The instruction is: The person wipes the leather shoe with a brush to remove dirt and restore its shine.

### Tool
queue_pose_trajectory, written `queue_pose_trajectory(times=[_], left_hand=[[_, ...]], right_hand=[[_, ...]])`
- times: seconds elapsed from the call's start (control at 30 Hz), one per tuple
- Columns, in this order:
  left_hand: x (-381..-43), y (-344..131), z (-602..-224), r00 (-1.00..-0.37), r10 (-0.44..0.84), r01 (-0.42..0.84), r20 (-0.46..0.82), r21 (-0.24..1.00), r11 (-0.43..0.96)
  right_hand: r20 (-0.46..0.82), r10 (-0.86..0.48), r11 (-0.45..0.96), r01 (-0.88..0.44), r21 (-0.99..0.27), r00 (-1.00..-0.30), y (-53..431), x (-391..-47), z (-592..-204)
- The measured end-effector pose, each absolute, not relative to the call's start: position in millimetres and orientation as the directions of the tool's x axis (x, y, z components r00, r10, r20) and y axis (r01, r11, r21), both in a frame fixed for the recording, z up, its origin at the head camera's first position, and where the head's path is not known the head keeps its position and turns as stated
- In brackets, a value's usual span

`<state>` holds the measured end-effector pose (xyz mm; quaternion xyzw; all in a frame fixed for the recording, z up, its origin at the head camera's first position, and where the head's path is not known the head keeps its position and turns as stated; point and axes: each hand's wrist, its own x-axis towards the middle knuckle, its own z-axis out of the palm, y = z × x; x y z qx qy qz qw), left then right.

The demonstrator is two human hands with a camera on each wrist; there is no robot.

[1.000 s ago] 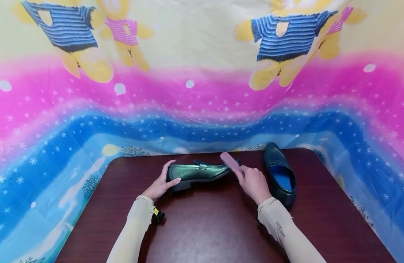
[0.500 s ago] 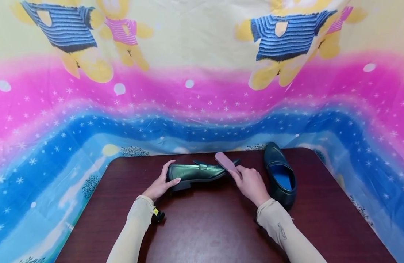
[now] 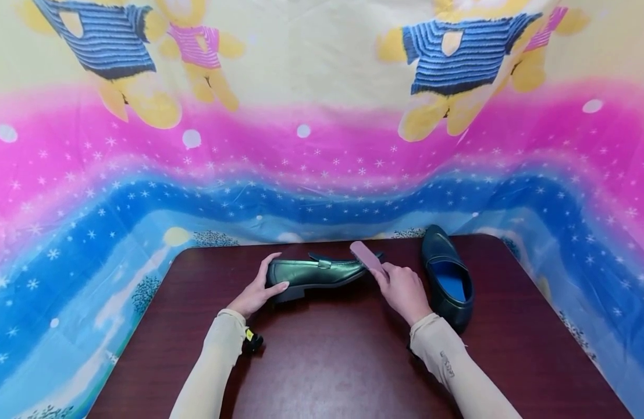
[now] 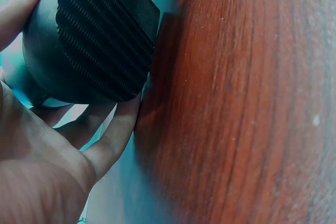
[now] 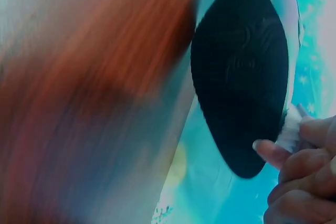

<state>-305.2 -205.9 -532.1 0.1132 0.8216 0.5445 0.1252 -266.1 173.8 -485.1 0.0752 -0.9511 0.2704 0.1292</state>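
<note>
A dark green metallic loafer (image 3: 301,273) is tilted on its side, toe to the right, its heel end gripped by my left hand (image 3: 253,294). In the left wrist view the ribbed heel (image 4: 100,40) lies between thumb and fingers. My right hand (image 3: 405,294) holds a brush with a pink back (image 3: 367,256) against the toe area. White bristles (image 5: 289,132) touch or nearly touch the toe's edge in the right wrist view, where the black sole (image 5: 239,72) faces the camera. The hand covers most of the brush handle.
The matching loafer (image 3: 441,250) with a blue insole stands upright to the right of my right hand, close to the forearm. Both shoes are on a dark red-brown wooden table (image 3: 322,355). A patterned cloth (image 3: 322,151) hangs behind the table's back edge.
The brush slid a little left along the toe, then back right to nearly where it was. My left hand and the gripped loafer have stayed in place.
</note>
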Motion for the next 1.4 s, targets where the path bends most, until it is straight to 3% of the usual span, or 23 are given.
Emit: queue_pose_trajectory(times=[0.27,0.47,0.77,1.1,1.4], left_hand=[[-305,-207,-531,-0.948,0.307,0.047,-0.082,0.919,0.391],[-305,-205,-532,-0.95,0.304,0.051,-0.074,0.923,0.382],[-302,-206,-536,-0.963,0.267,0.126,0.023,0.918,0.375],[-303,-190,-528,-0.967,0.208,0.235,0.145,0.821,0.521],[-305,-190,-532,-0.961,0.229,0.259,0.153,0.79,0.555]], right_hand=[[0.312,0.059,0.881,-0.098,-0.463,-0.948,184,-278,-483],[0.296,0.083,0.882,-0.068,-0.467,-0.952,183,-277,-479],[0.224,-0.011,0.835,-0.132,-0.534,-0.975,161,-264,-471],[0.076,-0.09,0.815,-0.117,-0.568,-0.993,127,-253,-484],[0.061,-0.101,0.829,-0.118,-0.546,-0.993,116,-256,-502]])
